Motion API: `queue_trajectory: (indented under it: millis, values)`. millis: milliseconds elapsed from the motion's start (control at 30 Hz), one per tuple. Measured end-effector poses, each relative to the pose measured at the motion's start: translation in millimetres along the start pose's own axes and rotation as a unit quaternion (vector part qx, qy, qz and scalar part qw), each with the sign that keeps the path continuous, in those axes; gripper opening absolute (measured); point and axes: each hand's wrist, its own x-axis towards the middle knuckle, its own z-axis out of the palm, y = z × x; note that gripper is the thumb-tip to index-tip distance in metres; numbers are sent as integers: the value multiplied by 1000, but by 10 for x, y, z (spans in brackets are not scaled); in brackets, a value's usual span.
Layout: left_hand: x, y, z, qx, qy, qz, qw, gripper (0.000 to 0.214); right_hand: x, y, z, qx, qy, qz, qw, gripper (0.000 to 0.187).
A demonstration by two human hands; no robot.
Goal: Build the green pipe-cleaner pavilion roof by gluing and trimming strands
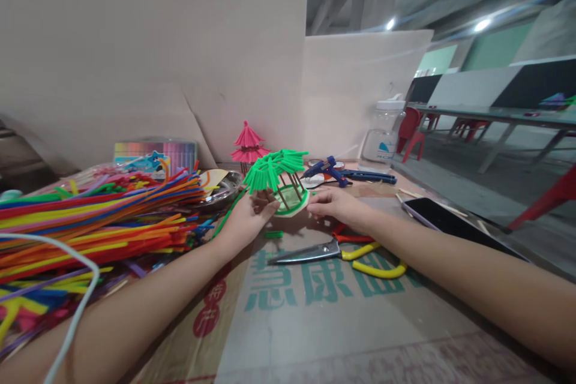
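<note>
A small pavilion model [281,183] with a green pipe-cleaner roof, thin wooden posts and a round green base stands on the cardboard. My left hand [246,219] is curled around its left side, fingers closed at the base under the roof. Flat on the cardboard, my right hand [338,204] has its fingertips pressed together against the right edge of the base. A short green pipe-cleaner piece [273,234] lies just below the model.
A big pile of coloured pipe cleaners [99,216] fills the left. Scissors with yellow handles [342,252] lie in front. Behind are a pink pavilion model [247,144], a blue glue gun [330,169], a marker box [155,153], a metal dish [225,187], a phone [443,219] and a plastic jar [382,135].
</note>
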Motion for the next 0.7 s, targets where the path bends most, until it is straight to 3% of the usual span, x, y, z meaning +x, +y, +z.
queue_trajectory:
  millis: [300, 467, 700]
  values:
    - [12, -48, -21, 8, -4, 0, 1000, 45, 44, -15, -45, 58, 141, -76, 985, 36]
    - [24, -60, -29, 34, 10, 5, 999, 42, 37, -174, -206, 170, 74, -97, 978, 42]
    - [12, -64, -34, 65, 9, 6, 998, 44, -46, -418, -429, 100, 70, -74, 990, 33]
